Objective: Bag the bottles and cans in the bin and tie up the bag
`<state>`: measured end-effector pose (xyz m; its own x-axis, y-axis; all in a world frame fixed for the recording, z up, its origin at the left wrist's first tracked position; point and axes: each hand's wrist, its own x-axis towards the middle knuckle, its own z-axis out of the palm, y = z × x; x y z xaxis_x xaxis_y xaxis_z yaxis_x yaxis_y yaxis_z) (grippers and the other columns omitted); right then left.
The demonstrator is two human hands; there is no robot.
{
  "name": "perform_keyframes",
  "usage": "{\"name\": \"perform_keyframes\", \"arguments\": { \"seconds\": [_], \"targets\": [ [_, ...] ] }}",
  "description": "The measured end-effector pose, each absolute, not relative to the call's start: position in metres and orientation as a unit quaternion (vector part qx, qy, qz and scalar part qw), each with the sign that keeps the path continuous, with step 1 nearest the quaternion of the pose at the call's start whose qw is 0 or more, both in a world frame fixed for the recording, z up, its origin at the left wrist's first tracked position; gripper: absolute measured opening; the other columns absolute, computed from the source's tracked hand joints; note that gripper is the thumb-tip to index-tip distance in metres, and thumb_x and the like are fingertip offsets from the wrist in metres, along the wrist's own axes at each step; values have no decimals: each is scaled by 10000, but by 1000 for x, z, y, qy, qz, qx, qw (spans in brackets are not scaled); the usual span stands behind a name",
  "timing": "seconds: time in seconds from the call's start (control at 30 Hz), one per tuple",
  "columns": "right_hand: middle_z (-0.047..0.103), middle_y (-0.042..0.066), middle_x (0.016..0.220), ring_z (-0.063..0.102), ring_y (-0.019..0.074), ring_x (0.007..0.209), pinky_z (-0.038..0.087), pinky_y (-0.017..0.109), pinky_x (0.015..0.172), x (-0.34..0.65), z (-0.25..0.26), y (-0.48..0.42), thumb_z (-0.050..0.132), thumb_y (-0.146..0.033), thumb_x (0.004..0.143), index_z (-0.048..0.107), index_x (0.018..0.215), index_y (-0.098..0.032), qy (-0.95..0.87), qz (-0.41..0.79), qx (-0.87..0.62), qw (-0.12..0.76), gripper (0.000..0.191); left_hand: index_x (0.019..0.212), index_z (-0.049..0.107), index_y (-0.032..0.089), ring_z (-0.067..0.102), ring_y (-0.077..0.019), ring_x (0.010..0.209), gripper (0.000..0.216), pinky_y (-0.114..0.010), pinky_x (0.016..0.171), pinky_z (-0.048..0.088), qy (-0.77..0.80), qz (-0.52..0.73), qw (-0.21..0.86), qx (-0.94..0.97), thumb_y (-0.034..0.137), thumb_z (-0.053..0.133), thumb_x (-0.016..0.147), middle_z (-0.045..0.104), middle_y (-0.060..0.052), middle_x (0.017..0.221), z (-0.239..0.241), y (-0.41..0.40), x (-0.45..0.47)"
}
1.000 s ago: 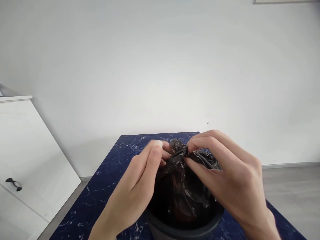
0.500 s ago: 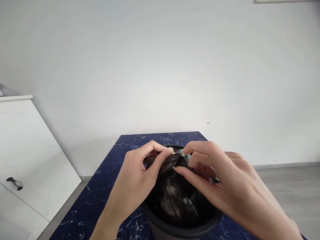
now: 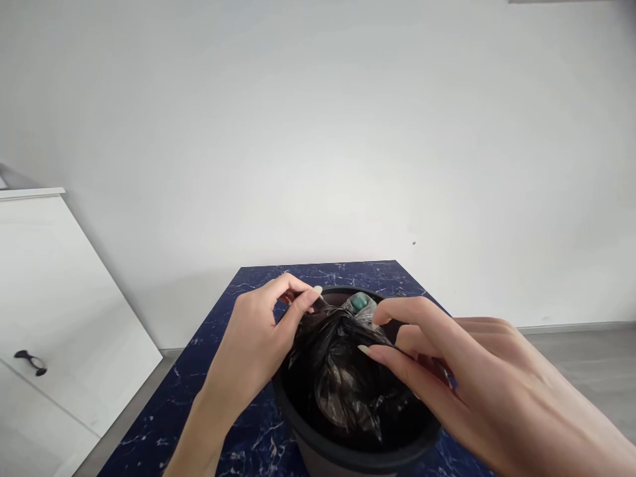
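Note:
A black plastic bag (image 3: 342,384) lies inside a dark round bin (image 3: 365,458), its top gathered and twisted near the middle. My left hand (image 3: 265,324) pinches one end of the gathered plastic between thumb and index finger at the bin's left rim. On the right side, my right hand (image 3: 447,358) grips the other end, which stretches between its thumb and fingers. The plastic is drawn taut between both hands. Behind the twist, a small green lump (image 3: 359,302) shows through thin, translucent plastic. The bag's other contents are hidden.
The bin stands on a dark blue marble-patterned table (image 3: 209,371). To the left is a white cabinet (image 3: 59,285) with a black handle (image 3: 30,362). A pale wall (image 3: 318,146) rises behind the table, and grey flooring (image 3: 571,371) shows at the right.
Both hands have moved apart, the left to the left and the right to the right, pulling the gathered plastic tight. The green lump behind it now shows more clearly.

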<state>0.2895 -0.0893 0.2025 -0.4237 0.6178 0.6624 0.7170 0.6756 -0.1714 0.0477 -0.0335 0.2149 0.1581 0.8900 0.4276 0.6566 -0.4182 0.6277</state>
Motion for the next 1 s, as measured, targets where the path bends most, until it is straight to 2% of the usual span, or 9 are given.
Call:
{"name": "perform_keyframes", "arguments": {
  "seconds": [0.2,0.37,0.47,0.57,0.67,0.7,0.8,0.87,1.0],
  "targets": [
    [569,-93,551,484,138,386,360,269,427,298,197,-101,468,-381,1129,533,1180,-291,-835,-41,-404,373,122,914,716,258,683,-205,777,377,-278,645,422,523,400,113,744,573,571,1060,780,-13,888,213,-25,38],
    [511,-110,494,433,134,359,360,268,423,309,190,-104,430,-413,1142,542,1130,-303,-850,-40,-407,332,158,876,715,243,664,-204,725,384,-272,596,395,528,390,102,747,553,577,1056,778,-31,854,213,-15,31],
    [481,-125,458,403,128,324,314,275,381,315,189,-105,412,-473,1146,557,1122,-302,-845,-23,-435,310,225,893,726,237,661,-205,739,402,-269,623,428,532,386,113,745,588,596,1039,772,-39,855,214,-13,22],
    [487,-137,430,424,122,305,328,259,369,319,188,-107,405,-505,1150,563,1120,-304,-842,-3,-437,316,257,969,710,235,671,-186,777,364,-262,669,486,497,401,195,744,575,605,1046,763,-43,906,216,-16,19],
    [520,-144,430,462,114,303,350,237,366,320,188,-108,453,-487,1139,572,1140,-310,-857,9,-407,317,213,971,596,230,631,-128,622,338,-251,515,466,404,429,356,725,548,559,1080,767,-67,1075,218,-25,26],
    [525,-142,434,469,112,304,349,235,363,320,188,-107,463,-475,1136,576,1145,-310,-858,11,-405,315,200,950,547,233,608,-115,562,336,-248,461,439,375,431,405,714,539,543,1089,766,-67,1072,219,-27,30],
    [525,-137,443,477,111,306,359,231,368,319,190,-104,474,-419,1131,577,1151,-296,-854,26,-418,308,162,909,451,245,572,-107,487,333,-247,464,443,333,434,466,695,502,515,1110,703,8,815,219,-31,40],
    [542,-136,455,488,107,306,366,223,369,318,193,-100,493,-368,1121,567,1175,-286,-859,51,-414,297,123,906,431,247,560,-107,506,324,-254,539,468,350,446,430,702,479,499,1122,610,57,692,217,-29,42],
    [578,-133,493,507,99,304,367,205,347,322,193,-92,513,-342,1117,538,1252,-281,-862,85,-413,279,151,927,439,247,506,-114,542,301,-268,595,421,410,435,325,733,467,465,1131,549,77,638,211,-19,34]
  ]
}}
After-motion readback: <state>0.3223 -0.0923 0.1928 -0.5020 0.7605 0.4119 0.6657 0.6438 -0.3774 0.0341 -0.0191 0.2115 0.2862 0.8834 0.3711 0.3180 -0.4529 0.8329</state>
